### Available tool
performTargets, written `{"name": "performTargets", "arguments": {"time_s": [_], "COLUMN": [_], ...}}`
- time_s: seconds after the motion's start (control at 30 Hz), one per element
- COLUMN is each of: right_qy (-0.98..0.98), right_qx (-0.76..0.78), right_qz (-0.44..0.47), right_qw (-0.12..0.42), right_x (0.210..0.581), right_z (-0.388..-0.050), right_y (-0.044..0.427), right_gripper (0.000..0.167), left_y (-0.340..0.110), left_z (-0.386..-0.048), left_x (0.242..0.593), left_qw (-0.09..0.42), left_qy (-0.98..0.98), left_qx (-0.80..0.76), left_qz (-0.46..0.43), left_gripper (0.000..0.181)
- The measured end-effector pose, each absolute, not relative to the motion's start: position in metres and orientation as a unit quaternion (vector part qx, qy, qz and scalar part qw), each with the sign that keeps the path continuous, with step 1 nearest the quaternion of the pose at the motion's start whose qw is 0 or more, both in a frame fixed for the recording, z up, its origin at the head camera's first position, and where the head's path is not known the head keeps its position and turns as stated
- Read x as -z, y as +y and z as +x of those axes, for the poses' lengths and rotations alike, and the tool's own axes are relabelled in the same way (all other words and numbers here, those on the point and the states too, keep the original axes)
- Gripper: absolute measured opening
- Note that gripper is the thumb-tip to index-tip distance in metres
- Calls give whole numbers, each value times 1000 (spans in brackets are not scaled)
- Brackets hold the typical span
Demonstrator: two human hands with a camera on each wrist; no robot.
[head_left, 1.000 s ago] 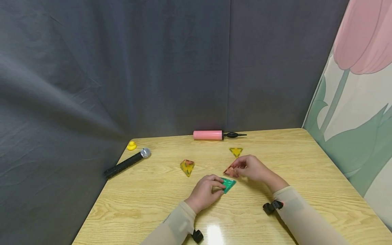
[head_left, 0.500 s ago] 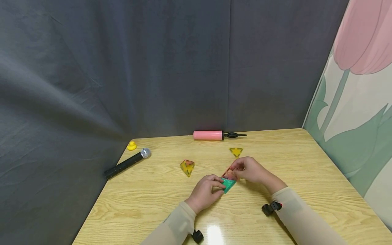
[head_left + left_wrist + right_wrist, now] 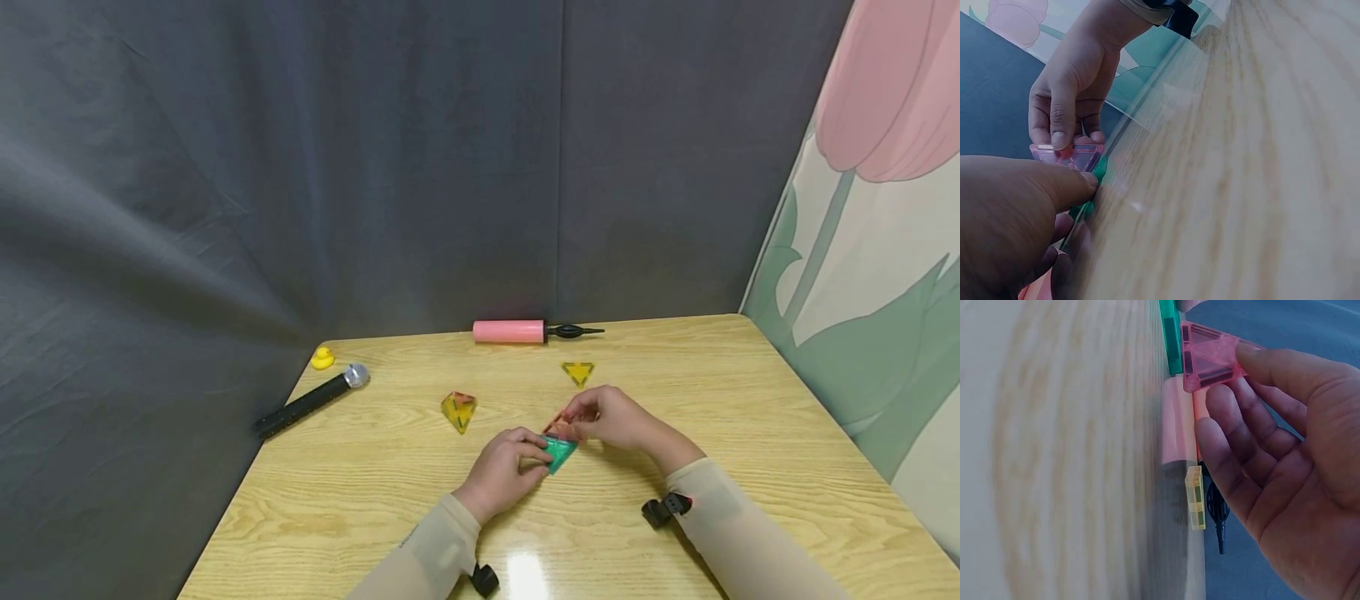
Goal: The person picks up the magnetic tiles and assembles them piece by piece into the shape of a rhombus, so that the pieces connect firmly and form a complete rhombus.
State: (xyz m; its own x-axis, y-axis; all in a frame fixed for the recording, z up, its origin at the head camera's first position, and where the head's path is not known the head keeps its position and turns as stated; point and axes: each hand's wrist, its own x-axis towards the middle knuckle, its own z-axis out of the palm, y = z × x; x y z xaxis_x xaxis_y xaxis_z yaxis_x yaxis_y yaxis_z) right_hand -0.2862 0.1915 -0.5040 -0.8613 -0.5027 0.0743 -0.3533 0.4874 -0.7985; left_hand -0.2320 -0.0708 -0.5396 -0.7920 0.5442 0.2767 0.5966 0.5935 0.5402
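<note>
Pinching the green triangular tile [image 3: 561, 452] between thumb and fingers, the left hand [image 3: 502, 471] is reaching in from eight o'clock. The green tile is lying flat on the wooden table [image 3: 360, 517]. From two o'clock, the right hand [image 3: 618, 419] is gripping the translucent red tile [image 3: 1213, 357] by thumb and fingertips, tipping it up at the green tile's twelve o'clock edge, where the two are seemingly touching. Measured from the green tile, a yellow triangle [image 3: 577, 372] is lying at one o'clock, a yellow-and-red piece [image 3: 459, 411] is sitting at ten, a pink hand pump [image 3: 508, 332] is resting farther off toward eleven, and a microphone [image 3: 307, 405] is lying well apart at nine.
</note>
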Motion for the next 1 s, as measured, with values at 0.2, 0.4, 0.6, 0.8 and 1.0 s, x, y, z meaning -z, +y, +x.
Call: {"name": "performTargets", "arguments": {"time_s": [0.2, 0.4, 0.6, 0.8, 1.0], "right_qy": [850, 847, 845, 846, 848], "right_qx": [439, 440, 441, 441, 438], "right_qz": [-271, -275, -276, -274, -271], "right_qw": [110, 119, 125, 124, 124], "right_x": [507, 509, 508, 509, 510], "right_z": [-287, -287, -286, -286, -285], "right_y": [196, 196, 193, 191, 190], "right_gripper": [14, 14, 11, 14, 17], "left_y": [-71, -71, -71, -72, -71], "left_z": [-232, -231, -232, -233, -233], "left_x": [539, 538, 539, 540, 540], "left_qw": [37, 40, 46, 43, 43], "left_qy": [-892, -890, -889, -891, -891], "left_qx": [322, 327, 326, 322, 325], "left_qz": [-316, -315, -319, -316, -314], "left_gripper": [17, 17, 16, 16, 15]}}
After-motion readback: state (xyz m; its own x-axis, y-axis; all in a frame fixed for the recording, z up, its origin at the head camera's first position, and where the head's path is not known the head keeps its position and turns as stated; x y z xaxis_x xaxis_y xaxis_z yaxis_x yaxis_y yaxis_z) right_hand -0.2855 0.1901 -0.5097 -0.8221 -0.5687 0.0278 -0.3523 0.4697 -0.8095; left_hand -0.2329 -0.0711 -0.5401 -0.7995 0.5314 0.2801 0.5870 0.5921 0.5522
